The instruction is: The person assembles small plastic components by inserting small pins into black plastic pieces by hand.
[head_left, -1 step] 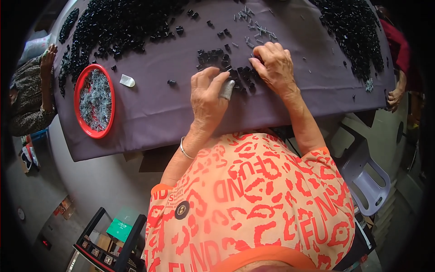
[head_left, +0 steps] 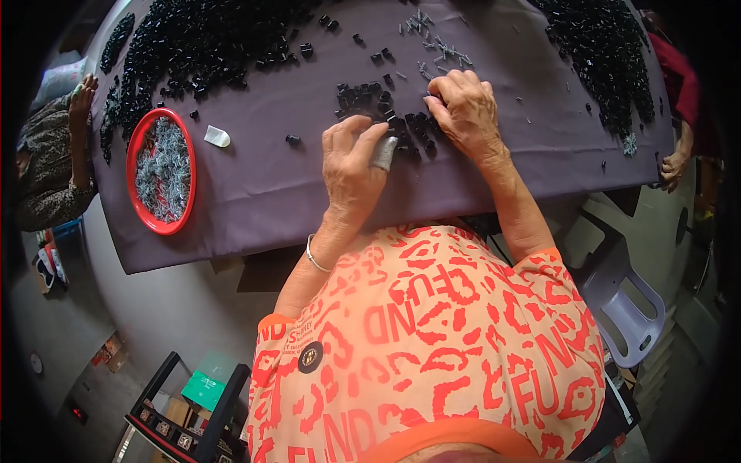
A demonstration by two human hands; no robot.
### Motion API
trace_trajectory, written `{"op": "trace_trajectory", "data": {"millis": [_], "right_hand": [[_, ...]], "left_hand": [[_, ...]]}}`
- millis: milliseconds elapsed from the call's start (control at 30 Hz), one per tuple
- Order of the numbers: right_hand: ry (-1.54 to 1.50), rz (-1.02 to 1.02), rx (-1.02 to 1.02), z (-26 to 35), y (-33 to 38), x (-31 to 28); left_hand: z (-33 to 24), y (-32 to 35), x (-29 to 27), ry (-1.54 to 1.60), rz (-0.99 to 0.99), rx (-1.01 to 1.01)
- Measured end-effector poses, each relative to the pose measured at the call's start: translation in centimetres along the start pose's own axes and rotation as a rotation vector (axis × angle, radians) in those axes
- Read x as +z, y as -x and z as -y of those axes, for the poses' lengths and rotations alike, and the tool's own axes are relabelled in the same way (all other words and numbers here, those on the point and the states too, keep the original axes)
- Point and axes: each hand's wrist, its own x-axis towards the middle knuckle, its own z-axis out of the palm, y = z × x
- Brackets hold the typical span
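My left hand (head_left: 351,160) hovers at the near left of a loose cluster of small black plastic pieces (head_left: 361,99). Its fingers are bent, with the index fingertip close to the thumb, which wears a grey cover (head_left: 384,153). Anything between them is too small to make out. My right hand (head_left: 467,112) is curled at the cluster's right side, thumb and index pinched together; what they hold is hidden. Beyond it lie scattered thin grey metal pieces (head_left: 444,52), like small springs or screws. More black pieces (head_left: 417,127) lie between my hands.
A red oval basket (head_left: 191,174) of thin grey pieces stands left, beside a white finger cap (head_left: 217,136). Large heaps of black pieces lie far left (head_left: 193,38) and far right (head_left: 598,62) on the purple-grey cloth (head_left: 262,193). Other people sit at both table ends.
My left hand has shifted very slightly to the left, and my right hand slightly up and left. The pieces on the table look the same.
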Motion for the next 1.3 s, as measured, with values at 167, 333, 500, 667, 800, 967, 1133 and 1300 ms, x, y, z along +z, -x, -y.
{"op": "trace_trajectory", "data": {"millis": [167, 333, 500, 667, 800, 967, 1133, 1300], "right_hand": [[0.061, 0.011, -0.101, -0.1, 0.2, 0.0], [-0.443, -0.077, 0.119, -0.3, 1.7, -1.6], [-0.599, -0.074, 0.150, 0.5, 2.4, -2.6], [-0.610, -0.098, 0.150, 0.5, 3.6, -2.5], [-0.639, -0.078, 0.210, 0.6, 3.9, -2.2], [-0.536, -0.165, 0.056, 0.2, 3.9, -1.1], [-0.614, -0.248, 0.166, -0.1, 4.5, -0.1], [-0.593, -0.265, 0.163, -0.3, 4.6, 0.2]], "left_hand": [[1.0, 1.2, -1.9, -0.056, -0.017, -0.068], [1.7, -1.7, -2.5, -0.143, -0.027, -0.046], [1.3, -5.5, 0.5, -0.201, 0.126, -0.099], [0.7, -6.9, 1.8, -0.229, 0.294, -0.210], [0.5, -6.5, 1.9, -0.208, 0.267, -0.124], [0.2, -4.6, 1.8, -0.052, 0.159, -0.023], [2.1, -5.5, 0.1, -0.090, 0.029, -0.082], [3.0, -8.1, 0.1, -0.099, 0.134, -0.064]]}}
